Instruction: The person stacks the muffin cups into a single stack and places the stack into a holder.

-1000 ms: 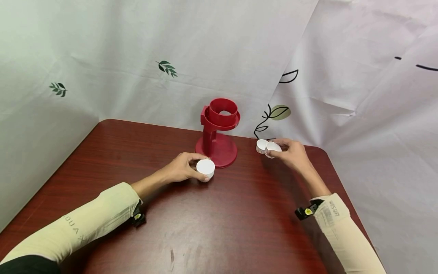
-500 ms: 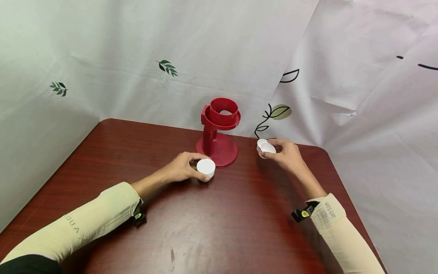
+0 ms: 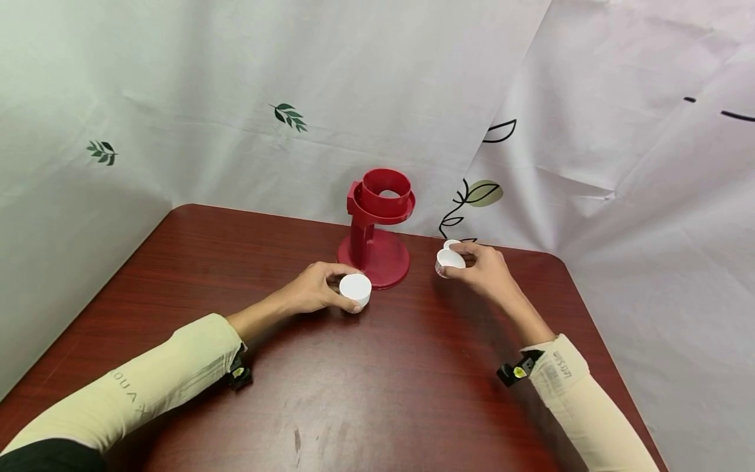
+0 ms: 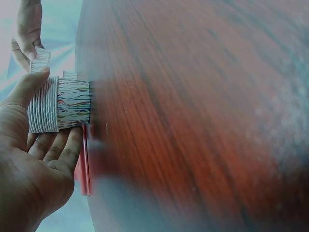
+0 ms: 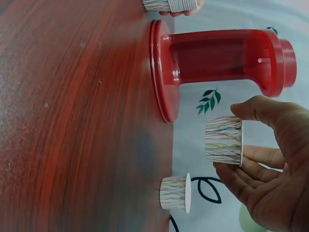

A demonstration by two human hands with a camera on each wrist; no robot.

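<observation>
My left hand [image 3: 312, 288] grips a stack of paper cups [image 3: 355, 288] on the table, in front of the red stand. In the left wrist view, stacked rims and multicoloured streaks show on the paper cups [image 4: 60, 104]. My right hand [image 3: 486, 272] pinches a single paper cup [image 3: 451, 260] by its sides, thumb opposite fingers. The right wrist view has this paper cup [image 5: 223, 140] upright and raised, higher than another paper cup [image 5: 175, 193] that stands on the table. In the head view that standing cup is mostly hidden behind the held one.
A red plastic stand [image 3: 383, 262] with a round base and a ring holder on top rises between the hands at the back of the brown table [image 3: 354, 393]. Behind the table hangs a white cloth [image 3: 236, 164] with leaf prints.
My right hand has moved left and slightly nearer with its paper cup, away from the standing cup. The left hand and its stack have stayed in place.
</observation>
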